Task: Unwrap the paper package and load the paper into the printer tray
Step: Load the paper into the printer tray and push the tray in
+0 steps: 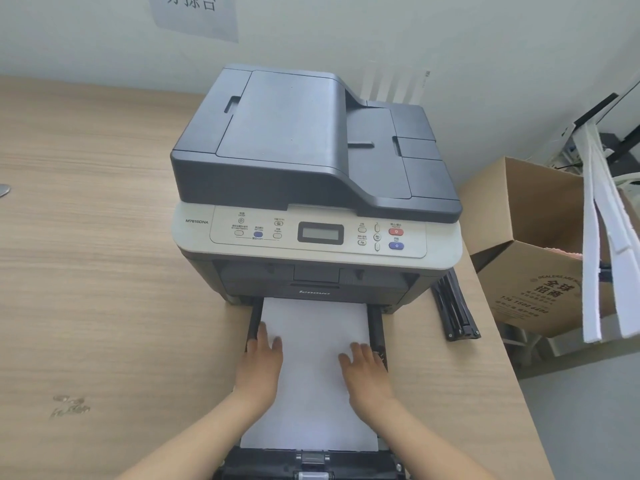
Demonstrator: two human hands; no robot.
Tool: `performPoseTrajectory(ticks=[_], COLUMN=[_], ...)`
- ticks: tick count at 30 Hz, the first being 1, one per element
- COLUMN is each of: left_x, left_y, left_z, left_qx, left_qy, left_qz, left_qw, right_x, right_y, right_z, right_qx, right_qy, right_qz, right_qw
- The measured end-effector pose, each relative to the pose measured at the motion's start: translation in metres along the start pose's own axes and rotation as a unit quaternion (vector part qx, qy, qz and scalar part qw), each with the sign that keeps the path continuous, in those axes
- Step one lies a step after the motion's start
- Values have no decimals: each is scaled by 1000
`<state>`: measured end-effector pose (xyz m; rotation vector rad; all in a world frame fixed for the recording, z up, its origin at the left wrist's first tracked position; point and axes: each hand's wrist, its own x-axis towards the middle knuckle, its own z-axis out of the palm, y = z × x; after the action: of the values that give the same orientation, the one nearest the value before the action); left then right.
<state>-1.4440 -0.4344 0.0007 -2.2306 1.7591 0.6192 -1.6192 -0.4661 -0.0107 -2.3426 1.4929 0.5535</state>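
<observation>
Both hands lie flat on the paper: my left hand (pixel 261 358) rests palm down near the left edge of the stack, fingers extended and held loosely together, gripping nothing. My right hand (pixel 363 370) rests palm down near the right edge, fingers likewise extended with slight gaps, gripping nothing.

Paper (pixel 313 375): a white stack lying flat in the printer tray (pixel 375 327), which is pulled out toward me from the base of the printer (pixel 311 188). The far end of the stack reaches under the printer's front panel; the near end stops just short of the tray's front wall, where a grey catch is visible.

Tray: black side rails show on both sides of the stack. My left fingertips touch the left rail area; my right hand lies just beside the right rail.

Printer: a dark grey unit with a light control panel (pixel 318 233), small display, and red and blue buttons. It stands on the wood-grain worktop (pixel 104 271), against the wall.

Surroundings: a black folded frame-like item (pixel 455 306) lies on the worktop just right of the printer. An open cardboard box (pixel 533 271) stands beyond the worktop's right edge, with white foam strips (pixel 609 237) leaning over it. A printed sheet (pixel 194 12) is fixed to the wall above.
</observation>
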Motion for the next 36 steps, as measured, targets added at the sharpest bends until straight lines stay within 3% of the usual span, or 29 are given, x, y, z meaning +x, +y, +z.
performPoseTrajectory(ticks=[6,8,11,13,15,19,21,29,36], left_x=[2,3,-5,-15,-24,-38,-43,-51,-46], left_y=[-10,-23,-39,-45,-49,-55,-54,-46,-46], left_z=[10,6,3,3,3,4,2,-1,0], left_qx=[120,105,-89,-267,-402,-492,-511,-466,-477], left_qy=[-28,-57,-36,5,5,-37,-56,-68,-98], left_qz=[57,93,101,52,-12,-70,-76,-56,-54], left_qw=[991,989,990,962,916,867,855,880,872], right_x=[-5,-8,-20,-28,-35,-43,-45,-49,-47], right_y=[18,22,30,36,41,45,45,46,55], right_z=[4,1,0,0,0,0,1,2,5], right_qx=[-9,18,148,248,341,444,459,425,525], right_qy=[-41,-45,59,119,114,25,-4,-42,-64], right_qz=[-40,-51,-17,54,122,181,190,159,158], right_qw=[998,998,987,960,925,877,868,890,834])
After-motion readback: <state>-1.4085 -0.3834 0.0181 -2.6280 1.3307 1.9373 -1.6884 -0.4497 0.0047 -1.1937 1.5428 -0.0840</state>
